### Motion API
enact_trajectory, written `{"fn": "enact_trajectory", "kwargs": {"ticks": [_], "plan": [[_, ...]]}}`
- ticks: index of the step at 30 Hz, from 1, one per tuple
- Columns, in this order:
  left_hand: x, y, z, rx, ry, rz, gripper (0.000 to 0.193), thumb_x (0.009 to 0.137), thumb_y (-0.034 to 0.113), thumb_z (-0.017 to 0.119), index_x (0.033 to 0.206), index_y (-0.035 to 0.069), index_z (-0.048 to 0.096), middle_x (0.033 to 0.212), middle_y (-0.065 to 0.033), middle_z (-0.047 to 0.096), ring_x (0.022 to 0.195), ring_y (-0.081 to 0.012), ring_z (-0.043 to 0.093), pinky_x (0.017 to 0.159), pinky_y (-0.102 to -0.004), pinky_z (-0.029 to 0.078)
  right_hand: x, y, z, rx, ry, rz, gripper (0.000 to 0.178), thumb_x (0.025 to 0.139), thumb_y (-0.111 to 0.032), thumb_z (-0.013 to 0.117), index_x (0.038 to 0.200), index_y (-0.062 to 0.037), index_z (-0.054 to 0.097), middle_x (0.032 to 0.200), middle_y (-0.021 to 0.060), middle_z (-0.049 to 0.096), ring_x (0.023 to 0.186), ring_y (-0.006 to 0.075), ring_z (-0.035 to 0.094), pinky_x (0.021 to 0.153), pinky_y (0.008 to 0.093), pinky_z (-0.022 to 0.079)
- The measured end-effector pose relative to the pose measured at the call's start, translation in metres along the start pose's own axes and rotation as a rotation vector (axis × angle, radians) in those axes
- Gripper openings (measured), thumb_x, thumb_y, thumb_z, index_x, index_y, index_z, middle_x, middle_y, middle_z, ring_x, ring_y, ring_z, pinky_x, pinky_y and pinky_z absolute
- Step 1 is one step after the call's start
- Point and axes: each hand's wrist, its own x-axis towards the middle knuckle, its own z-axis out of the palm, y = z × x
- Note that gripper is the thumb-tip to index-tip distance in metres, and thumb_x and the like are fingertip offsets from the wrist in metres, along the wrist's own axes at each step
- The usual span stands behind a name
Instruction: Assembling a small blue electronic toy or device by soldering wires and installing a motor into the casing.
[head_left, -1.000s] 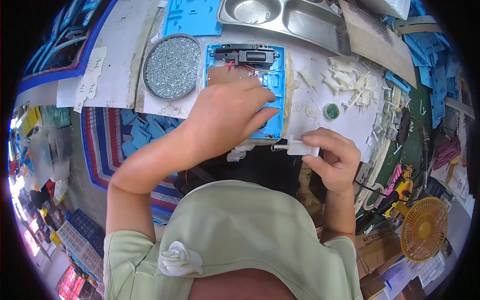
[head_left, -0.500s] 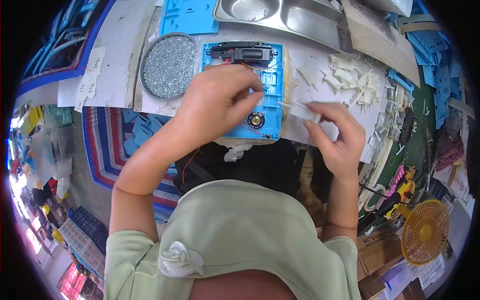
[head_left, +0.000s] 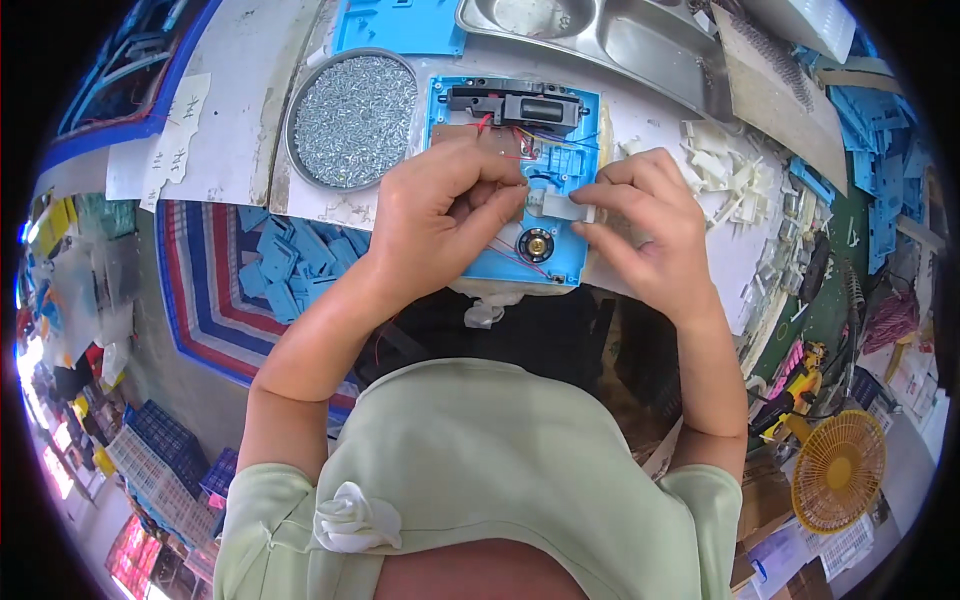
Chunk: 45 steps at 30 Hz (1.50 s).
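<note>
A blue plastic housing [head_left: 500, 268] lies on the table in front of me, with a black mechanism [head_left: 525, 108] along its far edge, thin coloured wires and a small round speaker [head_left: 535, 244] near its front. My left hand [head_left: 450, 210] is over the housing's left half, thumb and fingertips pinched together; what they hold, if anything, is hidden. A small white plastic part [head_left: 562, 207] sits over the middle of the housing. My right hand [head_left: 645, 215] grips its right end between thumb and fingers.
A round tray of small metal screws [head_left: 352, 120] stands left of the housing. White plastic parts [head_left: 735, 170] lie heaped on the right. Behind are a steel compartment tray [head_left: 650, 60] and another blue panel [head_left: 400, 25]. A yellow fan [head_left: 838, 470] stands lower right.
My right hand has moved left, bringing the white plastic part from beside the housing to over its middle. My left hand stays pinched over the housing. The whole view has shifted slightly.
</note>
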Motion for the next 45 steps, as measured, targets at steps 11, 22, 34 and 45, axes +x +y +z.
{"fn": "enact_trajectory", "kwargs": {"ticks": [11, 22, 34, 45], "plan": [[0.000, -0.003, -0.001, -0.020, -0.050, -0.022, 0.011, 0.084, -0.002, 0.074, 0.093, 0.002, 0.069, 0.080, -0.0049, 0.064, 0.059, -0.0091, 0.053, 0.053, -0.0245, 0.042, 0.009, -0.016, 0.014, -0.141, -0.124, -0.057, 0.025, 0.070, -0.003, 0.074, 0.094, -0.0064, 0.073, 0.093, 0.0068, 0.065, 0.094, 0.0284, 0.058, 0.079, 0.0381, 0.050], [-0.001, 0.012, -0.017, 0.063, -0.071, 0.154, 0.024, 0.080, -0.008, 0.072, 0.102, 0.000, 0.069, 0.081, -0.0057, 0.063, 0.062, -0.0117, 0.052, 0.055, -0.0240, 0.041, -0.060, 0.030, -0.095, -0.635, 0.345, 0.523, 0.018, 0.080, -0.010, 0.074, 0.097, -0.0052, 0.074, 0.096, 0.0118, 0.070, 0.091, 0.0316, 0.065, 0.082, 0.0423, 0.052], [0.032, 0.059, -0.006, 0.020, -0.303, 0.323, 0.020, 0.078, -0.012, 0.071, 0.095, -0.001, 0.070, 0.077, -0.0086, 0.063, 0.059, -0.0145, 0.054, 0.052, -0.0258, 0.040, -0.150, 0.059, -0.094, -0.754, 0.473, 0.880, 0.033, 0.079, -0.014, 0.075, 0.111, -0.0079, 0.070, 0.099, 0.0113, 0.070, 0.096, 0.0315, 0.066, 0.084, 0.0411, 0.052], [0.120, 0.079, 0.078, -0.091, -0.897, 0.045, 0.024, 0.093, 0.022, 0.071, 0.102, 0.000, 0.069, 0.067, -0.0069, 0.058, 0.060, -0.0110, 0.051, 0.054, -0.0314, 0.040, -0.050, -0.026, -0.074, -0.081, 0.445, 0.142, 0.037, 0.071, 0.003, 0.079, 0.106, -0.0017, 0.069, 0.094, 0.0108, 0.069, 0.089, 0.0262, 0.066, 0.079, 0.0367, 0.053]]}}
